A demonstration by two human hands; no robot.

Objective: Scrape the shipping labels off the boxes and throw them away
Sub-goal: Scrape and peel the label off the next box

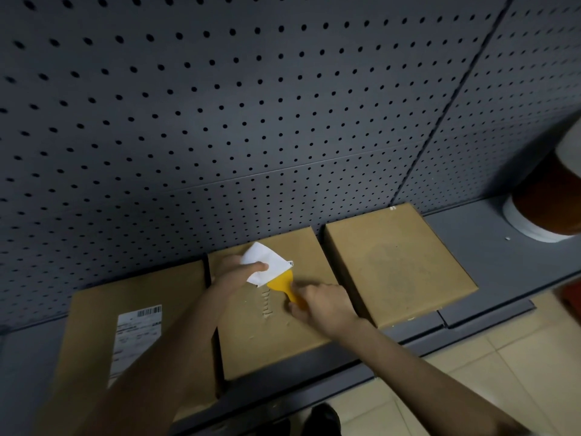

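- Three flat cardboard boxes side by side on a dark grey shelf (490,247), backed by a grey pegboard wall (220,105).
- Middle box (276,335): left hand (235,272) at its far end, fingers and thumb pinching a white shipping label (267,262) peeled up off the cardboard; only the label's blank underside visible, apart from a sliver of black print at its right corner.
- Right hand (320,305) curled round the handle of a yellow plastic scraper (283,286); most of the handle hidden inside the hand; wide blade edge tucked under the lifted label, lying on the box top.
- Row of small torn ridges and glue marks on the cardboard just nearer than the blade.
- Left box (94,341): white label with barcode (136,338) stuck flat on top; printed text too blurred to read; lower part of box and label covered by the left forearm.
- Right box (399,265): bare top with a faint darker patch; tiny white scrap at its far corner.
- Far right on the shelf, a white and orange round container (547,209), cut off by the frame edge and blurred; kind impossible to tell.
- Pale tiled floor (503,372) below the shelf; dark shape at the bottom edge, possibly a shoe, partly cut off.
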